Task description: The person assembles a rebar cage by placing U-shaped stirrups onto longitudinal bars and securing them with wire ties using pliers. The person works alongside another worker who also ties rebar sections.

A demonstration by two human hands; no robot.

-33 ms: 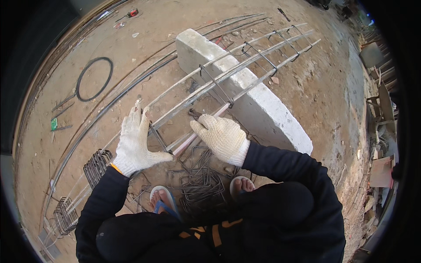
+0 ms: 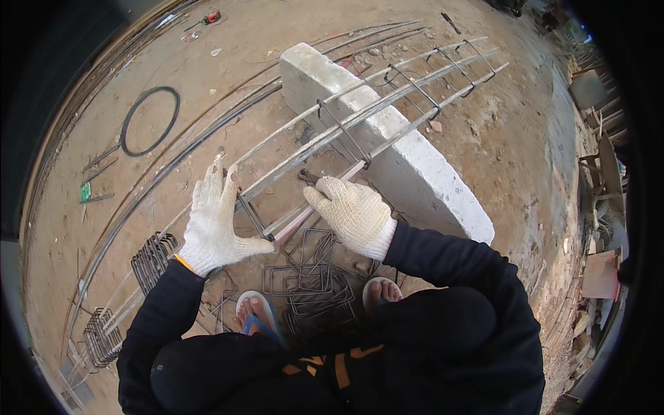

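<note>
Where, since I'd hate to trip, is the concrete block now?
In the head view, the concrete block is right of centre, beyond the right hand, under the metal bars.

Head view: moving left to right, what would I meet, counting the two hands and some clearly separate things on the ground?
Green scrap, black ring, left gloved hand, right gloved hand, short dark bar on the ground, reddish box-shaped thing.
</note>
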